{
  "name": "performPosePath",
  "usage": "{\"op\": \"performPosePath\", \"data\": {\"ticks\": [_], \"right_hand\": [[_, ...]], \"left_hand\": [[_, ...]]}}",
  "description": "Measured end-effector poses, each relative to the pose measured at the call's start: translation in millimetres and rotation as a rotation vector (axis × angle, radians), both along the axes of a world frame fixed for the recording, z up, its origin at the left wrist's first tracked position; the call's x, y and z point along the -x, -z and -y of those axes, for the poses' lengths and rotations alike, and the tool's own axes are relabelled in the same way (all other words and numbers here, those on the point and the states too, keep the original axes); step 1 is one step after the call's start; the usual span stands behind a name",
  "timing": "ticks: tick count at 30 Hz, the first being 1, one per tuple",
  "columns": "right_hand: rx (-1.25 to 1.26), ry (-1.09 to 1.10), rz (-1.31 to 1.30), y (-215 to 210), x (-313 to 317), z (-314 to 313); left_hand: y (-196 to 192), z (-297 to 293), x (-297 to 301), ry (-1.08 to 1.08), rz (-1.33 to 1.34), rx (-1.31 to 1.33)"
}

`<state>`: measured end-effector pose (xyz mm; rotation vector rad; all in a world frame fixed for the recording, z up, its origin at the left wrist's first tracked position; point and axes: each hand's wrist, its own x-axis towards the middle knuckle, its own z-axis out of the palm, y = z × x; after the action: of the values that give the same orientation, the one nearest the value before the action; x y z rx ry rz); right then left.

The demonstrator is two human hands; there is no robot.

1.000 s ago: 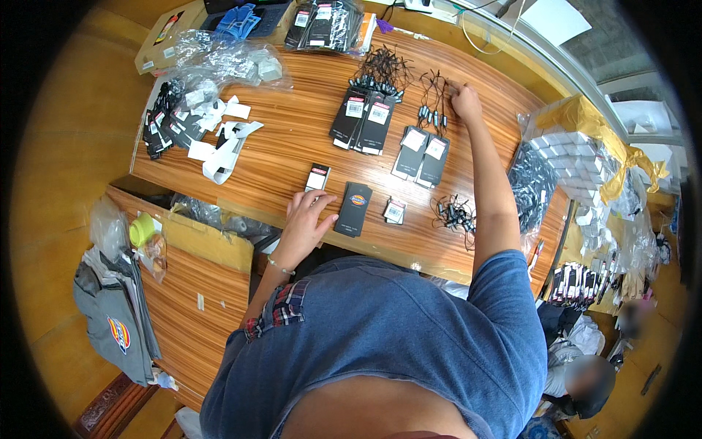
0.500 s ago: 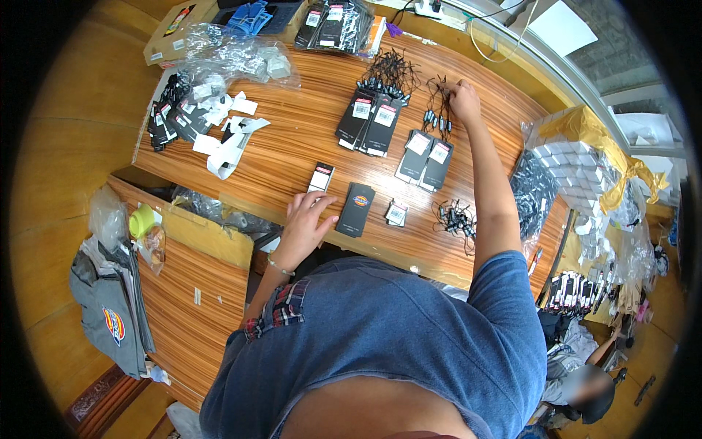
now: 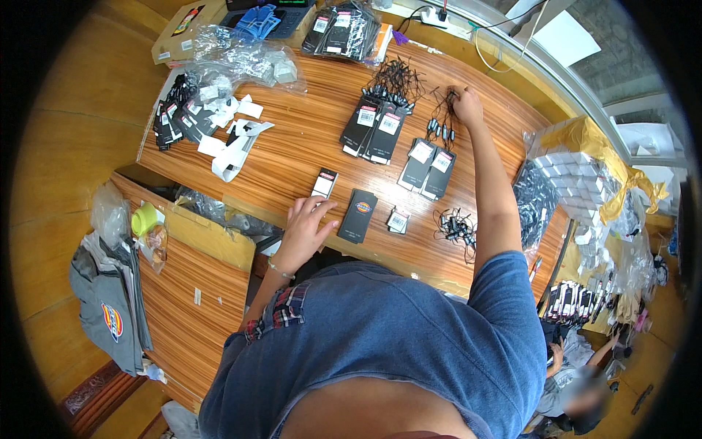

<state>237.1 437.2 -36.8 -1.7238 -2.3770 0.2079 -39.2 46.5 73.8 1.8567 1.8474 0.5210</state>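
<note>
My right hand reaches to the far side of the table, fingers pinched on the black tag strings. Those strings hang with small dark fasteners above two stacks of black hang tags with white labels. Near the front edge my left hand lies with fingers spread, holding nothing. Its fingertips are by a small pile of labelled black tags. Just right of it is a stack of plain black tags with a colourful logo. A small white-labelled tag pile and a tangle of black strings lie farther right.
A larger pile of strung tags lies mid-table. At left are loose tags and white label strips; clear plastic bags lie behind. A wrapped block of white boxes stands at right. A person sits at lower right.
The view has shifted slightly, so the table items sit a little lower and to the right. My right hand stays at the strings, and my left hand stays by the tags.
</note>
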Motion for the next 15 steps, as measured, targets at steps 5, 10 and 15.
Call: {"op": "performPosePath", "data": {"ticks": [5, 10, 15], "right_hand": [[-0.063, -0.178, -0.022, -3, 5, 6], [0.0, -0.099, -0.004, -2, 8, 3], [0.016, 0.06, -0.107, 12, 3, -6]], "left_hand": [[-1, -1, 0, 0.0, 0.008, -0.011], [0, -1, 0, 0.005, 0.006, -0.022], [1, 1, 2, 0.011, 0.008, -0.036]]}}
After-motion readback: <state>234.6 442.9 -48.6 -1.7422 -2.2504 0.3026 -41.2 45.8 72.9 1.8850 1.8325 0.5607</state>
